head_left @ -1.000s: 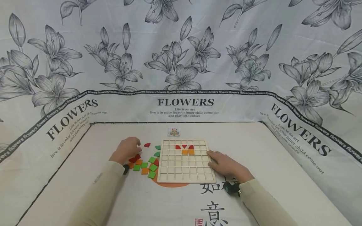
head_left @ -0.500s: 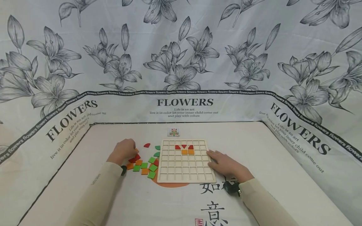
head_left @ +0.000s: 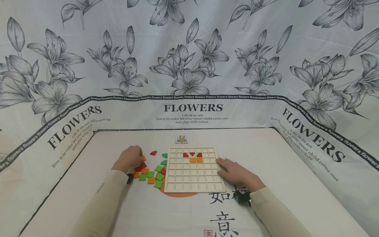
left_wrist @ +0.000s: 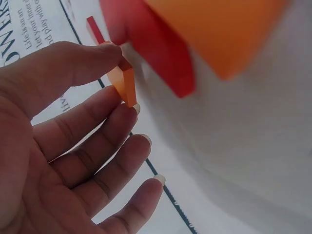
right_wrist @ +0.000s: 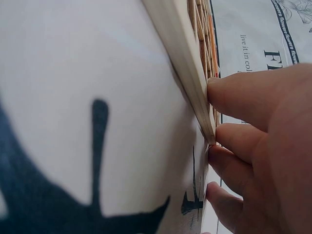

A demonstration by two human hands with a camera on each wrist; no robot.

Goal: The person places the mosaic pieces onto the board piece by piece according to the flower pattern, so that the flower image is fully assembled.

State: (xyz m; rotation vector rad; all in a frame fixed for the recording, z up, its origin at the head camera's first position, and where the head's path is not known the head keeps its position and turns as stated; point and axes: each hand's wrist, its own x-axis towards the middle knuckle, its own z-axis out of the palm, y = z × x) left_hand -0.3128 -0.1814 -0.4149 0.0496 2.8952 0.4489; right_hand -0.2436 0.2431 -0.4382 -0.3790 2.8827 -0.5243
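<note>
Left of the gridded wooden board (head_left: 195, 174), the left hand (head_left: 129, 158) pinches an orange tile (left_wrist: 127, 83) between thumb and fingertips, beside loose red, orange and green tiles (head_left: 150, 174) on the desk (head_left: 251, 141). The right hand (head_left: 237, 172), fingers extended and somewhat apart, touches the board's right edge. Three red pieces (head_left: 199, 155) occupy one row of cells, two orange squares (head_left: 193, 160) the row below; a small patterned card (head_left: 181, 139) lies just beyond the board's far edge.
</note>
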